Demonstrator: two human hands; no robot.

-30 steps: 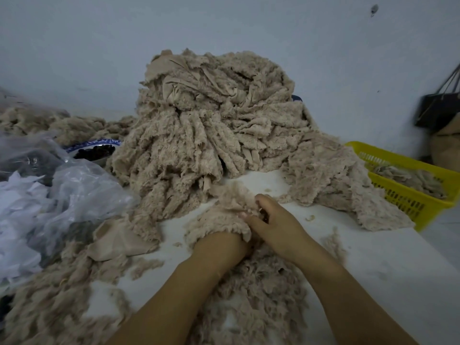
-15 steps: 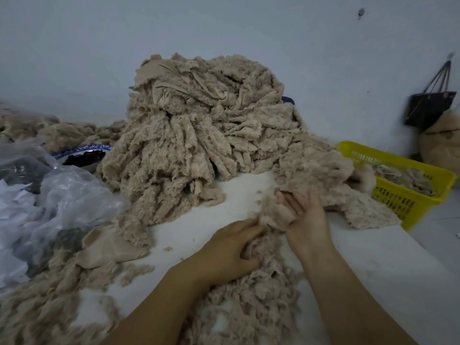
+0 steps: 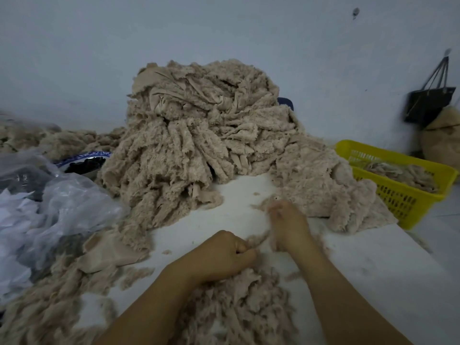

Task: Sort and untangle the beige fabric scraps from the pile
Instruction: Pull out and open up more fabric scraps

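Head view: the left hand (image 3: pixel 224 256) is balled up, fingers curled round a thin strand of beige scrap (image 3: pixel 257 240) that runs across towards the right hand (image 3: pixel 290 221). The right hand is smeared by motion at the foot of the big pile (image 3: pixel 199 145), so I cannot tell whether it pinches the other end or lies loose.

The step looks like drawing one scrap free of the tangle. To do it well, I would judge, the left hand should anchor its end low against the tabletop (image 3: pixel 231 215). The right hand can then work along the strand in short pulls, teasing snagged fluff apart rather than yanking. A hard tug could drag a whole clump off the pile or tear the strand. Freed pieces probably belong in the yellow basket (image 3: pixel 398 195), which holds some beige scraps and stands just beside the pile's right skirt.

The scraps are fuzzy, fleece-like strips with ragged edges, pale beige and matted together. Most sit in the tall mound at the back of the tabletop, draping down in ropes. A looser heap (image 3: pixel 236 310) lies under the forearms close to the person, and more trails along the left edge below a crumpled plastic bag (image 3: pixel 69 205). One smooth flat piece (image 3: pixel 109 255) lies beside the mound's foot.
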